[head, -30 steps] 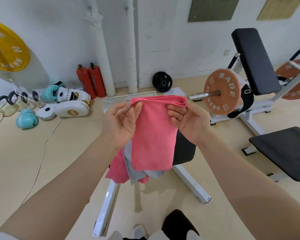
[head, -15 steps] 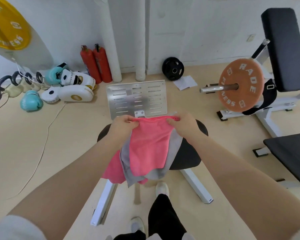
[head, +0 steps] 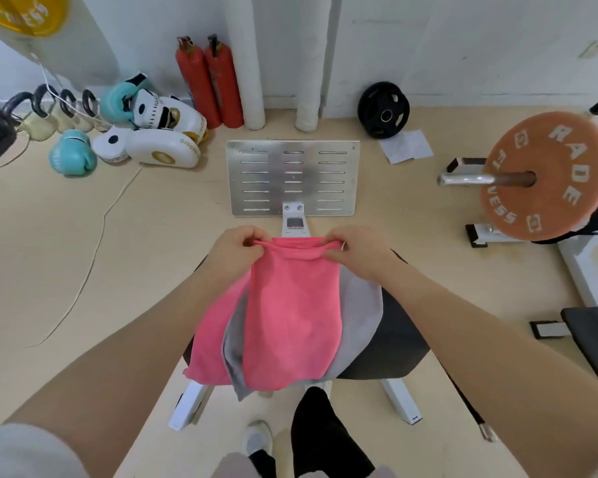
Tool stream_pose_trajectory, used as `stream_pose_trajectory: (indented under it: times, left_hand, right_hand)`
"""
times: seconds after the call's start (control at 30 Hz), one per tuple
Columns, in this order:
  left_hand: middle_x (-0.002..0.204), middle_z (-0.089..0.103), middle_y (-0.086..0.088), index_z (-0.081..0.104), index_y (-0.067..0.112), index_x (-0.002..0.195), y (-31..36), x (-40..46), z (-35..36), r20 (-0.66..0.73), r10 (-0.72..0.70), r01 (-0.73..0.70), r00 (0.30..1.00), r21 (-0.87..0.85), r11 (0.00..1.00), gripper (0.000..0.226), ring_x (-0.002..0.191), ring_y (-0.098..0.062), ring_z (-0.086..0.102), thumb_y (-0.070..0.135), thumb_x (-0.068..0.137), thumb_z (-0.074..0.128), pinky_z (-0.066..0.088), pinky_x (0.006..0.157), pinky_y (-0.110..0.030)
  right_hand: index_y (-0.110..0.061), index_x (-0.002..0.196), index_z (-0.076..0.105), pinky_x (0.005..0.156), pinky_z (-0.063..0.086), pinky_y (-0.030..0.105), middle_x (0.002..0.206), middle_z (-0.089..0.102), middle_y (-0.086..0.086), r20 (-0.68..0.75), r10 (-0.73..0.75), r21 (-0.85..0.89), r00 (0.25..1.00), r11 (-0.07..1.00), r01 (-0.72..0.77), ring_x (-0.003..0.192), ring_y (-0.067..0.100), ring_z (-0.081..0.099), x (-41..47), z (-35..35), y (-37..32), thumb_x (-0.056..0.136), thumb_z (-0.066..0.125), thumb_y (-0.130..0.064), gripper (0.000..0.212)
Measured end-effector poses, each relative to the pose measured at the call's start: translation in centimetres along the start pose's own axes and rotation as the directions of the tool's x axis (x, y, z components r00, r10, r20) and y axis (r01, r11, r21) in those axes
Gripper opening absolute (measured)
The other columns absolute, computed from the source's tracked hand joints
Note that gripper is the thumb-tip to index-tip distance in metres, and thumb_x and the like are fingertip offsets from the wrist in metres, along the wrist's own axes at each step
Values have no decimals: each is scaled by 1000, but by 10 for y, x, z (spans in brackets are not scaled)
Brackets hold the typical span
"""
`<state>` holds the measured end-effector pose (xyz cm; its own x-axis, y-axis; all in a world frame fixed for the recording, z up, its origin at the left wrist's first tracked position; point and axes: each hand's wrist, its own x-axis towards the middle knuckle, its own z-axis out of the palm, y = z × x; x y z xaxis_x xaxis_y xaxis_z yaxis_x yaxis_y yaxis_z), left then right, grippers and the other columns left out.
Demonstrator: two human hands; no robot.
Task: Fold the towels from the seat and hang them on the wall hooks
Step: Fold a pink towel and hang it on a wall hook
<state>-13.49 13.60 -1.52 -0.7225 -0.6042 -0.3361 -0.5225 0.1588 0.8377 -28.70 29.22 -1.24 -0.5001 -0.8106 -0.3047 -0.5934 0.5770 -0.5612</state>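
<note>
Pink towel (head: pixel 290 315), folded, held by its top edge in both hands above the seat.

Left hand (head: pixel 235 251): fingers curled, pinching the left corner of the towel's upper hem. Right hand (head: pixel 356 248): fingers curled likewise, pinching the right corner; the hem sags a little between the two grips. Item hangs down and toward the person from the hands, narrow and doubled over. Directly beneath it: grey towel (head: pixel 358 315), spread out, and under that a second pink towel (head: pixel 214 332) showing below the left hand, both resting on the black seat (head: pixel 397 343). Beyond the hands: slotted metal plate (head: pixel 292 177) on the floor. Step, as judged: folding of the first towel, partly done. Next move likely needs another fold or a carry to the wall hooks, which are not in view.
</note>
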Motion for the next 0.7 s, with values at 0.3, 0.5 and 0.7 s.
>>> stream_pose_trajectory:
  times: [0.3,0.5,0.7]
  left_hand:
    - [78,63,1,66,3,94,-7,18,-4,58,-41,43,997,-26,999,12,57,7,54,5,90,55,44,60,-4]
    - [85,62,-5,54,14,127,-12,34,3,-72,-98,98,993,-3,995,37,74,-14,55,5,91,51,44,69,-21]
    - [120,59,-11,24,17,146,-44,21,-4,68,-346,323,936,226,919,62,114,-26,54,19,91,53,38,99,-32]
  right_hand:
    - [8,99,58,76,45,39,102,62,22,226,117,-174,967,982,-78,86,33,55,39,-14,5,84,55,-12,26]
    - [-8,119,46,67,34,26,74,52,-2,-99,267,234,959,942,-239,79,22,50,41,15,-3,91,48,-7,28]
    - [-6,88,46,60,42,26,69,57,9,265,459,256,848,814,-521,58,19,53,8,38,4,89,52,-21,16]
